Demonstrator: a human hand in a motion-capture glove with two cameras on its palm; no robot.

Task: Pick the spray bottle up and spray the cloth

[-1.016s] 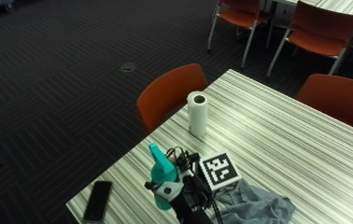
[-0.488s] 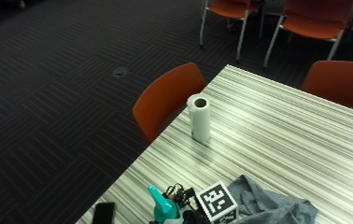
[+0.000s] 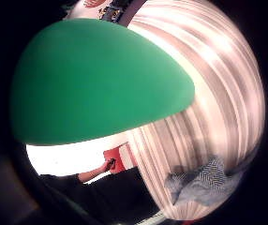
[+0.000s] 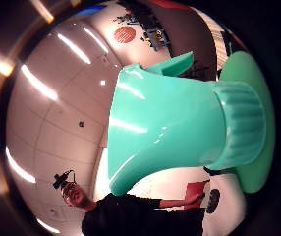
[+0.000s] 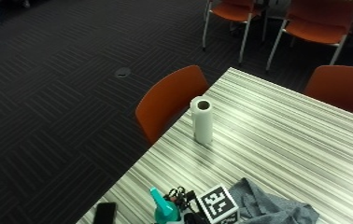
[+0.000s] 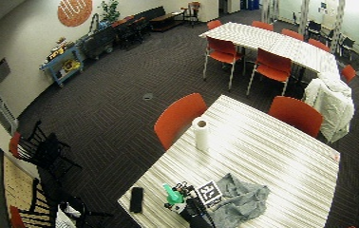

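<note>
Outside view: whole picture shifted since a second ago, so camera moved, not things; spray bottle point(image 5: 162, 207) keeps same place, upright near bench point(image 5: 288, 140) edge, just beside grey cloth point(image 5: 270, 210). No spraying yet, by my judgement. Right hand point(image 6: 191, 209) close against bottle; fingers hidden, grip cannot tell. Bottle: teal trigger head, ribbed collar, green body

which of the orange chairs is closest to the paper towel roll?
The orange chair at the table's long edge, right beside the upright paper towel roll. The chair at the table's far end sits further off; the others belong to another table.
</note>
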